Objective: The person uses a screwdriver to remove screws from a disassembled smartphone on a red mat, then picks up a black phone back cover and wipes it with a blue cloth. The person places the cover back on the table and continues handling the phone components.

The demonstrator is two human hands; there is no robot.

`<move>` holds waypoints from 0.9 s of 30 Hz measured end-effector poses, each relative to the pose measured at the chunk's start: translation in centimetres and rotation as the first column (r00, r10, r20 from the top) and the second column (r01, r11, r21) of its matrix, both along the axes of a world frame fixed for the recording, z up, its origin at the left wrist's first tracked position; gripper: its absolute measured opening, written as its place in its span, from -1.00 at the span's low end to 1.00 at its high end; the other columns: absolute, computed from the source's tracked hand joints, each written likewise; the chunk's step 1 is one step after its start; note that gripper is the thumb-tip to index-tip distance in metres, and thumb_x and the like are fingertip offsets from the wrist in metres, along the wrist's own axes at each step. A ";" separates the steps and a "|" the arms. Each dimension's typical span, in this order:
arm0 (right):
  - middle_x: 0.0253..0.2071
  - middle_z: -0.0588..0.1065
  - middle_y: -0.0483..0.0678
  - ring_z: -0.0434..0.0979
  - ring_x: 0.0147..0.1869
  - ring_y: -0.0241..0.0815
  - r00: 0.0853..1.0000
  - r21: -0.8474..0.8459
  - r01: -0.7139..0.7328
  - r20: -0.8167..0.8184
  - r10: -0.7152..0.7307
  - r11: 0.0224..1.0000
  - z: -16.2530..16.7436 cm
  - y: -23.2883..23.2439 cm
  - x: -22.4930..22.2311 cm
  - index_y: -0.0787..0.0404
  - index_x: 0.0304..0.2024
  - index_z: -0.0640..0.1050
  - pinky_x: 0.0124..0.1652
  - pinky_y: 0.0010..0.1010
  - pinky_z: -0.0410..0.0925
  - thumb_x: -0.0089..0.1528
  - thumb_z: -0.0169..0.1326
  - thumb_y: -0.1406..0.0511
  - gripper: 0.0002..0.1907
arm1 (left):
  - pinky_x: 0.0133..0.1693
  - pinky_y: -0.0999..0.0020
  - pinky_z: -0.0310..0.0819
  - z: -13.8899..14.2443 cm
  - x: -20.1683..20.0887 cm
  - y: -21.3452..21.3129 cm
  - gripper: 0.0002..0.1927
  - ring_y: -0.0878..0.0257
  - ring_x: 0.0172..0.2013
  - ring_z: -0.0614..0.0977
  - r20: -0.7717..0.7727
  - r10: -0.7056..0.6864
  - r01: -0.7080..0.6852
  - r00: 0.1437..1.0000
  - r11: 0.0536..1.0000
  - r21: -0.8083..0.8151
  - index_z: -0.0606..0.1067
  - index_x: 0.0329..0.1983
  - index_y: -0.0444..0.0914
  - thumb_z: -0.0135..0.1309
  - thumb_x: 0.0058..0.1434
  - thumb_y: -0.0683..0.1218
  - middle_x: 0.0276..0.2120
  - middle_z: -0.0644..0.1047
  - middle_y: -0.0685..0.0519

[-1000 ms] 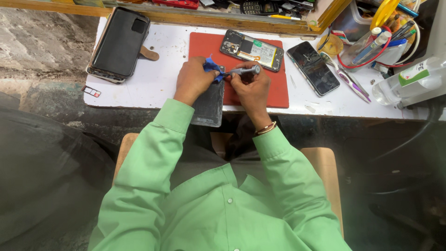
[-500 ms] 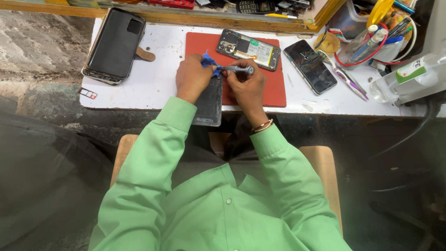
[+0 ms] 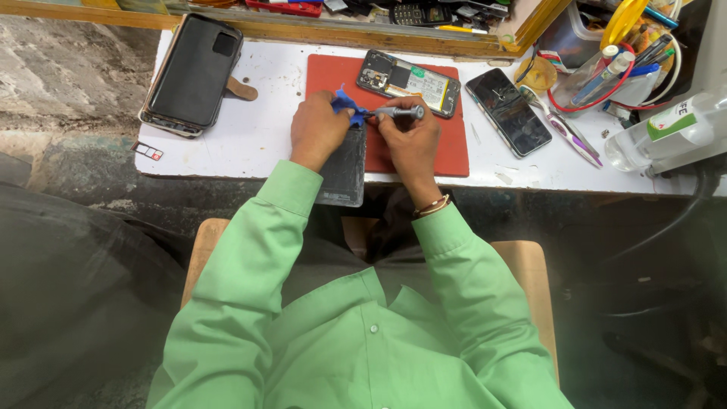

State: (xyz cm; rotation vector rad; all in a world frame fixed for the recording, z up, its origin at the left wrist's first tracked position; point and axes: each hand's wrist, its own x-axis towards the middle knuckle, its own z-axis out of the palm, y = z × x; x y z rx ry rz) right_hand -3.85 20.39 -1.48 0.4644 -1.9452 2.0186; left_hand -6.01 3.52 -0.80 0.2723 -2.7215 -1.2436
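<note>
Grey, thin panel [image 3: 344, 168] lies half over the red mat [image 3: 454, 151], overhanging the table edge [image 3: 250, 144]; left hand [image 3: 318, 130] pins it with a blue pick [image 3: 347, 106]; right hand [image 3: 413, 140] grips a metal tool [image 3: 399, 112]; likely light, stiff, fragile; hold by edges.

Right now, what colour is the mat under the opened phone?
Red. The mat shows best in the head view, lying on the white table.
</note>
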 end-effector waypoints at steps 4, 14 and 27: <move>-0.20 0.58 -0.01 0.67 -0.11 -0.25 0.999 -0.023 -0.020 0.024 0.020 1.000 0.2 0.0 -0.1 0.36 -0.13 0.49 -0.03 -0.46 0.56 0.28 0.12 0.55 -0.87 | -0.05 0.05 0.51 -0.1 0.0 -0.2 -0.59 -0.11 -0.08 0.64 0.001 -0.012 0.012 1.000 1.000 0.015 0.58 -0.04 -0.26 0.27 0.12 0.05 -0.15 0.63 -0.18; -0.13 0.55 0.08 0.64 -0.11 -0.18 0.993 -0.389 0.029 -0.097 -0.072 0.921 -0.5 1.5 0.0 0.36 -0.05 0.46 -0.03 -0.38 0.57 0.32 0.13 0.51 -0.83 | -0.24 0.32 0.52 0.4 0.5 -3.0 -0.73 0.22 -0.33 0.63 -0.118 -0.195 0.226 0.974 0.762 0.607 0.58 -0.16 -0.39 0.19 0.18 -0.09 -0.33 0.64 -0.05; -0.12 0.58 0.05 0.66 -0.09 -0.24 0.994 -0.181 0.107 0.018 -0.105 0.978 0.5 1.9 -4.5 0.37 -0.07 0.49 -0.05 -0.50 0.54 0.26 0.18 0.52 -0.80 | -0.36 0.34 0.54 4.0 -5.2 -0.8 -0.79 0.31 -0.42 0.67 -0.110 -0.215 0.241 0.970 0.838 0.490 0.64 -0.24 -0.39 0.24 0.12 -0.14 -0.41 0.66 -0.02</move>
